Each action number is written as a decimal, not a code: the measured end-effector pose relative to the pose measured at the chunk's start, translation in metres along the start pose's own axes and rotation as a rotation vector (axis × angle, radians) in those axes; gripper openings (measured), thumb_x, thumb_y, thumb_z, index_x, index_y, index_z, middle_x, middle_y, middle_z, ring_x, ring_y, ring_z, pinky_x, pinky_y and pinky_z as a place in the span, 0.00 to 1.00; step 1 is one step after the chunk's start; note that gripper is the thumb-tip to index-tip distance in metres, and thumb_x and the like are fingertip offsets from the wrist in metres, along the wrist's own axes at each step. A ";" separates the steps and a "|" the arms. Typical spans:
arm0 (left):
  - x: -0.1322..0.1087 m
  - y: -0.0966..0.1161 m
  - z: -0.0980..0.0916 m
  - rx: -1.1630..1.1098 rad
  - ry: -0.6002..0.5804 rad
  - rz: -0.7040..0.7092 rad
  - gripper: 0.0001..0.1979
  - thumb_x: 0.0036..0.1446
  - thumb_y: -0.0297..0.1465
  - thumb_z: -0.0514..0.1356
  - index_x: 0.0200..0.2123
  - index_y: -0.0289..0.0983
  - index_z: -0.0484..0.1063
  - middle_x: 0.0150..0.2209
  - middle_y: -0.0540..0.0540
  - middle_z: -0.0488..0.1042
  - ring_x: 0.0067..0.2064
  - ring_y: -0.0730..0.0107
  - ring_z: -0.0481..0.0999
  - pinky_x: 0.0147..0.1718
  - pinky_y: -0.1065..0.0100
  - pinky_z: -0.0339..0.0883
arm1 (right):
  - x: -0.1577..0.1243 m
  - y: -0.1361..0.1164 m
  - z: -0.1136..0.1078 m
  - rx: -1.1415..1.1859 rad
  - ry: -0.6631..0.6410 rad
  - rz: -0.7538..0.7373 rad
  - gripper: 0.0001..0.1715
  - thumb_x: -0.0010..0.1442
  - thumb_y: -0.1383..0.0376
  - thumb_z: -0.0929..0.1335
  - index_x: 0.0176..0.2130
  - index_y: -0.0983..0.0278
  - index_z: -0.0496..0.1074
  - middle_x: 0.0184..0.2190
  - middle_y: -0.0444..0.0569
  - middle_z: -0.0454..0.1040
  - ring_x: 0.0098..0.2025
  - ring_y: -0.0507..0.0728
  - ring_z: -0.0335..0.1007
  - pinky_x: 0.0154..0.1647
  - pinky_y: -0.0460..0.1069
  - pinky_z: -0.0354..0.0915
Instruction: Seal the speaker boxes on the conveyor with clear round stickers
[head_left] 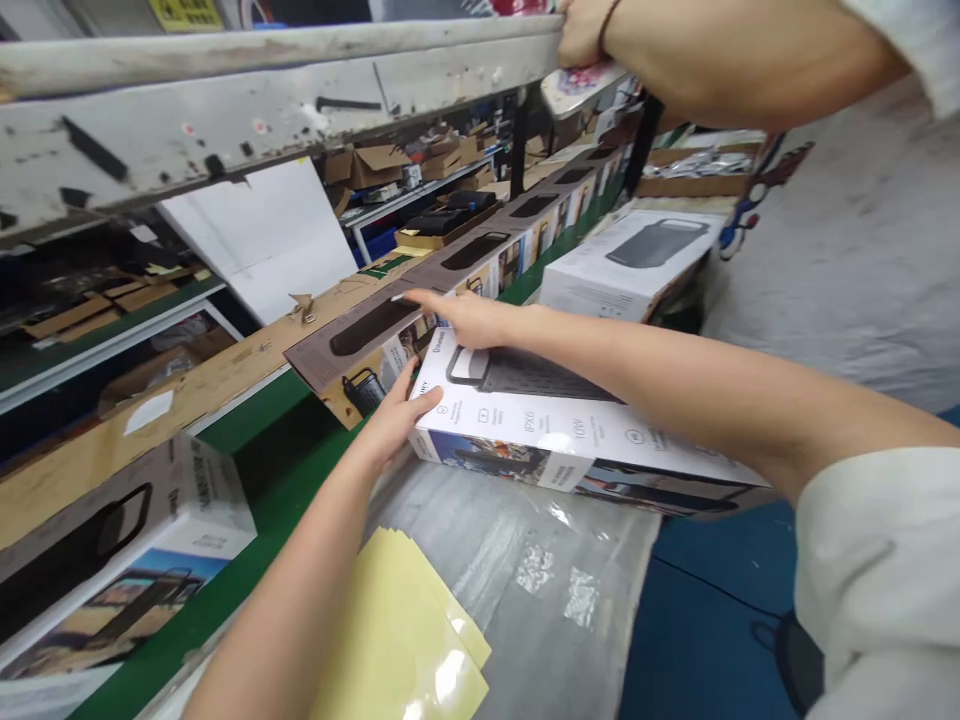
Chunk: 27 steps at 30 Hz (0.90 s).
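Note:
A white printed speaker box (555, 415) lies in front of me, its near edge over the grey work surface (525, 560). My left hand (394, 415) grips its left end, thumb on the top face. Across the top of the box reaches my right hand (476, 318), its index finger stretched left towards a brown-topped speaker box (367, 335). A small white bit shows by that fingertip, too small to name. Yellow glossy sheets (409, 630) lie below my left forearm.
More speaker boxes (480, 250) line the green conveyor belt (281, 440); one box (135, 560) sits at the left. Another white box (630, 255) stands at the right. A co-worker's hand (581, 35) is at the overhead beam (262, 110).

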<state>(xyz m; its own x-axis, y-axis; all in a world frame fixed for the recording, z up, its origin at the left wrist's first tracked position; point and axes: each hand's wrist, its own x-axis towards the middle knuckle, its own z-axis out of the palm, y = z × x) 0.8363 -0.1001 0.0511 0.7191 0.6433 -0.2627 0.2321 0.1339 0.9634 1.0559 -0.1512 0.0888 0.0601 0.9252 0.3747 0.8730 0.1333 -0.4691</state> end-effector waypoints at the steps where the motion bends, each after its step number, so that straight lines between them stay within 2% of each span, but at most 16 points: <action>1: 0.002 0.008 -0.005 0.104 -0.050 -0.028 0.33 0.52 0.38 0.72 0.61 0.44 0.70 0.56 0.43 0.79 0.51 0.54 0.81 0.50 0.61 0.73 | -0.012 0.005 -0.016 0.019 0.048 0.053 0.38 0.53 0.76 0.69 0.62 0.61 0.69 0.38 0.49 0.81 0.42 0.62 0.76 0.51 0.56 0.68; 3: 0.009 0.026 -0.010 0.405 -0.072 -0.093 0.27 0.52 0.41 0.71 0.54 0.39 0.75 0.53 0.38 0.80 0.53 0.47 0.80 0.52 0.55 0.73 | -0.042 0.015 -0.048 0.059 0.116 0.153 0.23 0.55 0.69 0.71 0.51 0.62 0.75 0.39 0.51 0.79 0.41 0.61 0.74 0.46 0.55 0.69; 4: 0.015 0.035 -0.007 0.576 -0.027 -0.076 0.25 0.53 0.41 0.71 0.51 0.37 0.76 0.53 0.36 0.80 0.54 0.43 0.79 0.54 0.52 0.72 | -0.059 0.020 -0.062 0.093 0.146 0.215 0.14 0.55 0.65 0.73 0.44 0.61 0.76 0.37 0.50 0.78 0.39 0.60 0.73 0.44 0.55 0.69; 5: 0.022 0.042 0.000 0.736 0.041 -0.003 0.23 0.54 0.40 0.70 0.51 0.36 0.76 0.56 0.33 0.78 0.57 0.41 0.77 0.57 0.50 0.70 | -0.074 0.023 -0.073 0.128 0.161 0.279 0.09 0.55 0.62 0.74 0.37 0.61 0.77 0.35 0.49 0.77 0.38 0.60 0.72 0.43 0.55 0.69; 7: 0.039 0.053 0.027 0.955 0.145 0.293 0.20 0.60 0.33 0.64 0.55 0.34 0.75 0.66 0.32 0.69 0.66 0.42 0.69 0.65 0.49 0.63 | -0.098 0.028 -0.089 0.214 0.167 0.388 0.10 0.52 0.59 0.77 0.29 0.60 0.75 0.33 0.48 0.77 0.37 0.59 0.71 0.42 0.55 0.69; 9: 0.058 0.057 0.064 1.049 0.108 0.574 0.20 0.64 0.26 0.56 0.59 0.33 0.73 0.72 0.34 0.61 0.73 0.48 0.60 0.71 0.49 0.54 | -0.112 0.030 -0.095 0.329 0.171 0.463 0.13 0.48 0.58 0.79 0.28 0.60 0.76 0.31 0.48 0.77 0.36 0.58 0.71 0.42 0.55 0.70; 11: 0.076 0.055 0.099 1.074 -0.020 0.669 0.23 0.65 0.21 0.51 0.60 0.32 0.73 0.73 0.34 0.59 0.75 0.51 0.56 0.72 0.47 0.52 | -0.118 0.030 -0.097 0.485 0.167 0.522 0.18 0.43 0.56 0.82 0.27 0.60 0.76 0.30 0.47 0.76 0.35 0.56 0.71 0.42 0.54 0.71; 13: 0.090 0.050 0.121 1.025 -0.111 0.682 0.25 0.66 0.21 0.49 0.61 0.33 0.73 0.70 0.36 0.64 0.73 0.53 0.61 0.71 0.49 0.55 | -0.121 0.029 -0.099 0.639 0.120 0.571 0.22 0.39 0.56 0.84 0.28 0.61 0.76 0.29 0.46 0.75 0.34 0.55 0.71 0.41 0.54 0.73; 15: 0.099 0.044 0.127 0.908 -0.136 0.718 0.27 0.66 0.20 0.48 0.63 0.35 0.72 0.67 0.40 0.70 0.69 0.58 0.68 0.69 0.57 0.59 | -0.124 0.031 -0.100 0.745 0.032 0.599 0.24 0.38 0.56 0.85 0.29 0.62 0.76 0.30 0.47 0.77 0.33 0.54 0.72 0.39 0.53 0.74; 18: 0.103 0.039 0.121 0.820 -0.115 0.736 0.27 0.65 0.20 0.49 0.64 0.36 0.72 0.65 0.43 0.74 0.66 0.60 0.72 0.68 0.61 0.60 | -0.125 0.041 -0.100 0.775 -0.049 0.613 0.23 0.40 0.56 0.84 0.31 0.62 0.77 0.30 0.47 0.78 0.31 0.53 0.73 0.37 0.52 0.75; 21: 0.099 0.038 0.118 0.938 -0.111 0.677 0.24 0.66 0.23 0.51 0.61 0.35 0.75 0.61 0.39 0.76 0.64 0.51 0.74 0.66 0.55 0.62 | -0.120 0.055 -0.094 0.614 0.007 0.573 0.21 0.44 0.56 0.83 0.31 0.61 0.75 0.26 0.45 0.75 0.29 0.53 0.71 0.33 0.51 0.72; 23: 0.097 0.038 0.120 1.001 -0.118 0.663 0.21 0.66 0.24 0.52 0.55 0.37 0.79 0.56 0.38 0.80 0.60 0.46 0.76 0.64 0.52 0.63 | -0.115 0.062 -0.089 0.458 0.048 0.492 0.18 0.49 0.57 0.81 0.32 0.60 0.73 0.24 0.43 0.74 0.28 0.54 0.70 0.31 0.52 0.70; 25: 0.096 0.037 0.123 1.010 -0.123 0.666 0.19 0.65 0.23 0.53 0.49 0.39 0.82 0.51 0.39 0.82 0.57 0.45 0.78 0.62 0.52 0.63 | -0.111 0.066 -0.085 0.339 0.043 0.403 0.16 0.53 0.59 0.78 0.37 0.58 0.72 0.25 0.42 0.75 0.28 0.55 0.70 0.31 0.52 0.69; 27: 0.097 0.036 0.125 1.018 -0.112 0.666 0.19 0.64 0.23 0.52 0.47 0.40 0.82 0.49 0.39 0.83 0.56 0.46 0.78 0.62 0.52 0.62 | -0.109 0.066 -0.083 0.268 0.005 0.341 0.18 0.55 0.61 0.75 0.43 0.56 0.69 0.28 0.42 0.76 0.29 0.56 0.70 0.32 0.53 0.69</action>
<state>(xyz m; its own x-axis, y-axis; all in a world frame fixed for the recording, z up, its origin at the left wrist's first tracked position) 0.9961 -0.1274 0.0538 0.9340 0.2857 0.2146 0.1677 -0.8809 0.4425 1.1470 -0.2727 0.0832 0.3264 0.9305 0.1663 0.6466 -0.0915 -0.7573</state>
